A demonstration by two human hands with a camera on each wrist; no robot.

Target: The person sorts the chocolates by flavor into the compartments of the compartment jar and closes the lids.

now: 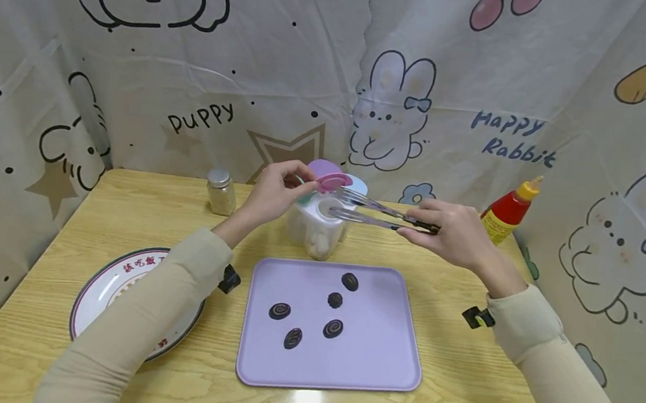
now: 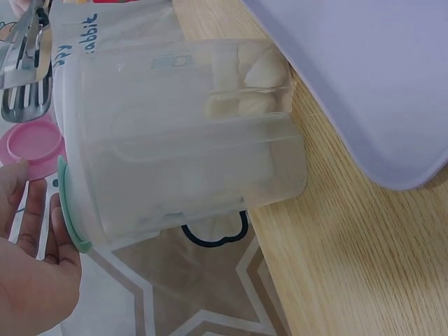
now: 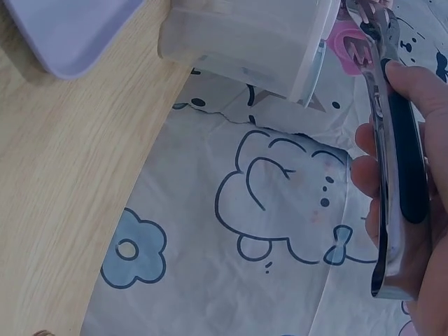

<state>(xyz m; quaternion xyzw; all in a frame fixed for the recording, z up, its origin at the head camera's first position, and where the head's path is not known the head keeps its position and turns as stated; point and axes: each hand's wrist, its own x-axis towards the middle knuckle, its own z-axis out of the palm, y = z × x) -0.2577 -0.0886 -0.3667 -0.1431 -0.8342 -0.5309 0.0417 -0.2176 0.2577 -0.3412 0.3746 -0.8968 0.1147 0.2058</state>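
A clear container (image 1: 322,235) with several compartments and coloured lids stands behind the tray. Between thumb and fingers, my left hand (image 1: 273,190) pinches its round pink lid (image 1: 333,181), raised off a round opening in front. In the left wrist view, pale chunky pieces (image 2: 266,68) lie at the bottom of one compartment, and a green lid (image 2: 70,203) is beside my left fingers. My right hand (image 1: 456,232) grips metal tongs (image 3: 402,140) by their dark handles. The tong arms are spread, their tips right over the opening with no piece visible between them.
Several dark chocolate-like pieces (image 1: 333,329) lie on a lilac tray (image 1: 370,367) in front of the container. A patterned plate (image 1: 94,299) sits left, partly under my left arm. A small lidded jar (image 1: 221,192) stands back left, a red sauce bottle (image 1: 508,211) back right.
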